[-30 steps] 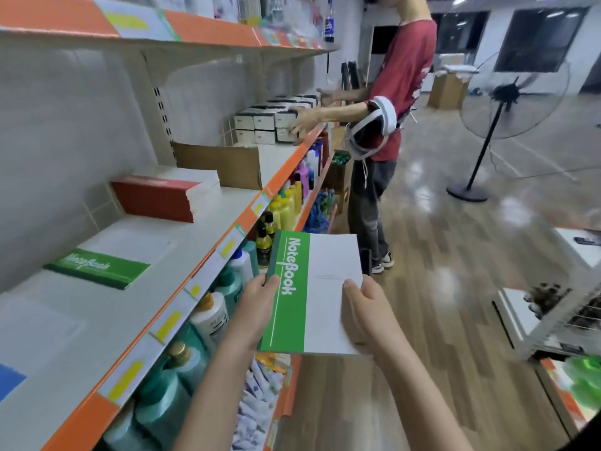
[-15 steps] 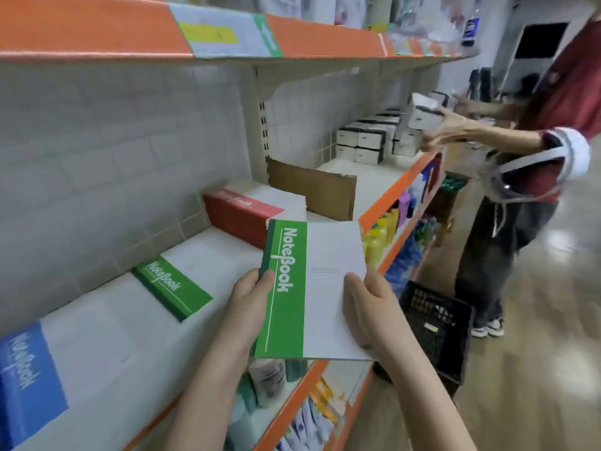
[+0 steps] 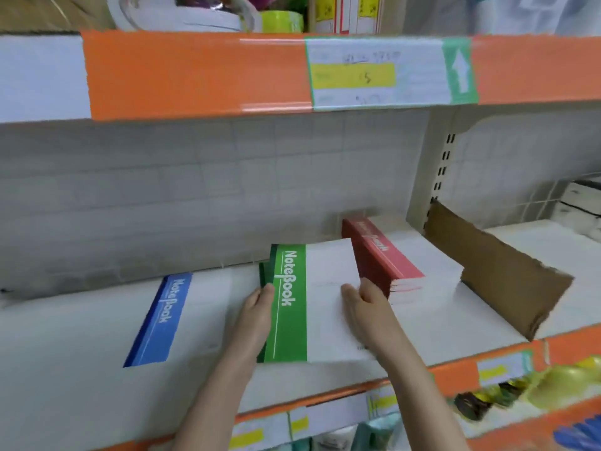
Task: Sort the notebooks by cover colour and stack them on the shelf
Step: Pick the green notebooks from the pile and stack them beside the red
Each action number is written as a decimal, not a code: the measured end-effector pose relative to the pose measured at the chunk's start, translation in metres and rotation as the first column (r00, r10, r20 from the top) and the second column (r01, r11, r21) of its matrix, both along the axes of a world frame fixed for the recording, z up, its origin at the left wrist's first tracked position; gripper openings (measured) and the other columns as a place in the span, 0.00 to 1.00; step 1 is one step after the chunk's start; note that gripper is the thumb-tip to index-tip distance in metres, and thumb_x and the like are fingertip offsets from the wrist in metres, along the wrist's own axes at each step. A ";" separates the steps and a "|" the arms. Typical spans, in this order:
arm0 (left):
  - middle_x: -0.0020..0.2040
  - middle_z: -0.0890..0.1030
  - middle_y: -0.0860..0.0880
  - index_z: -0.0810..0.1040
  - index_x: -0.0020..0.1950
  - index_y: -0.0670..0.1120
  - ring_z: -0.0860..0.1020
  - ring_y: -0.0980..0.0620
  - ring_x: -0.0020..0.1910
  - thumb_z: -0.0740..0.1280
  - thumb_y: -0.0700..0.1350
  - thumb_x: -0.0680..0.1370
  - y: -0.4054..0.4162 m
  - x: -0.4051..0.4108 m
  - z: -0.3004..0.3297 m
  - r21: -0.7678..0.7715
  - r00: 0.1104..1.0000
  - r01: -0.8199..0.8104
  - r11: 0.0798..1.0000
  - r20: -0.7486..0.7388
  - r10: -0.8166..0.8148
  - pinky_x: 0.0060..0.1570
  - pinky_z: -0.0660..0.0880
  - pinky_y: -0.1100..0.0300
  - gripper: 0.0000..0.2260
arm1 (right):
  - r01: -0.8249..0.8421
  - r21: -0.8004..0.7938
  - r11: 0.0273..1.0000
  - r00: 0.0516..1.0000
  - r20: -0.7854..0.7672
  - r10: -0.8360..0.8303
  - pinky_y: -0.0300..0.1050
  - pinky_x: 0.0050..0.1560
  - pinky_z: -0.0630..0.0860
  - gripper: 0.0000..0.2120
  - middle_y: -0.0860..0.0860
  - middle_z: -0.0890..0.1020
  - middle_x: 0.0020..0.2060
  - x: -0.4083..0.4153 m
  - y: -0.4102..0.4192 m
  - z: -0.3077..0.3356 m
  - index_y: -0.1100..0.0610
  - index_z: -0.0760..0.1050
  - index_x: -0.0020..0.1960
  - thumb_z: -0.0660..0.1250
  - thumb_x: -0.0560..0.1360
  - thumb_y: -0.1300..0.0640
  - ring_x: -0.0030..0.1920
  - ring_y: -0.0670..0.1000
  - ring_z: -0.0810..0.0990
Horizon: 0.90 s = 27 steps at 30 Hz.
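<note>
I am setting the green notebook (image 3: 302, 304) onto the green one (image 3: 265, 275) already lying on the shelf (image 3: 81, 369), between the blue notebook (image 3: 156, 320) and the red stack (image 3: 383, 255). My left hand (image 3: 257, 315) and right hand (image 3: 364, 307) are gripping its side edges, fingers curled. Next, I judge, squaring the edges and letting go.

Green notebook (image 3: 289, 304) apparently atop another green one, between blue (image 3: 156, 320) and red (image 3: 383, 255)
</note>
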<state>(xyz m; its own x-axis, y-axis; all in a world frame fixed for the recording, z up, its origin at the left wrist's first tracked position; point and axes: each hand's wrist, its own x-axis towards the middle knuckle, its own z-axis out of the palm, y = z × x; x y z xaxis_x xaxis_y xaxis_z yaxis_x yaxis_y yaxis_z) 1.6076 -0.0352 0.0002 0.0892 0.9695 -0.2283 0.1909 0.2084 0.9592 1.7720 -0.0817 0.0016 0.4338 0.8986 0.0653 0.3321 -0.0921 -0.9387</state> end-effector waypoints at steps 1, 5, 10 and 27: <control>0.63 0.77 0.47 0.73 0.67 0.49 0.75 0.45 0.62 0.54 0.58 0.81 0.003 0.001 -0.004 0.008 0.999 0.000 1.000 -0.049 0.001 0.65 0.69 0.45 0.20 | -0.013 -0.015 1.000 1.000 0.024 0.013 0.50 0.52 0.73 0.08 0.53 0.78 0.46 0.004 0.008 -0.003 0.59 0.72 0.49 0.58 0.79 0.55 0.47 0.53 0.76; 0.50 0.83 0.49 0.78 0.55 0.49 0.81 0.49 0.49 0.59 0.46 0.80 0.017 0.003 -0.016 0.149 0.967 -0.006 0.989 -0.253 0.044 0.55 0.76 0.46 0.10 | -0.029 -0.081 0.996 0.983 0.179 0.043 0.47 0.45 0.71 0.11 0.56 0.78 0.48 0.017 0.039 -0.016 0.62 0.71 0.50 0.59 0.79 0.54 0.46 0.54 0.75; 0.40 0.83 0.55 0.78 0.43 0.52 0.82 0.58 0.36 0.59 0.40 0.79 0.031 0.010 -0.021 0.186 0.919 -0.017 0.982 -0.385 0.089 0.42 0.80 0.54 0.11 | -0.063 -0.181 0.981 0.913 0.386 0.130 0.45 0.41 0.66 0.13 0.60 0.79 0.51 0.020 0.068 -0.029 0.64 0.70 0.53 0.58 0.80 0.53 0.51 0.59 0.77; 0.49 0.76 0.41 0.78 0.51 0.39 0.77 0.45 0.46 0.59 0.38 0.79 0.045 0.029 -0.039 0.321 0.757 -0.093 0.943 -0.591 0.276 0.44 0.75 0.54 0.08 | -0.132 -0.201 0.971 0.793 0.566 0.225 0.45 0.53 0.70 0.15 0.57 0.71 0.58 0.015 0.087 -0.044 0.61 0.67 0.61 0.58 0.77 0.56 0.60 0.57 0.71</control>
<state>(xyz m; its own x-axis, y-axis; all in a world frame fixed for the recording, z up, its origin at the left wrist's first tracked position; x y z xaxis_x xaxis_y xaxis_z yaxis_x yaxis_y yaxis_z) 1.6371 0.0103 -0.0384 -0.1705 0.9813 0.0893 0.7449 0.0690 0.6635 1.7867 0.0050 -0.0421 0.1864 0.9755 0.1171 0.8338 -0.0940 -0.5440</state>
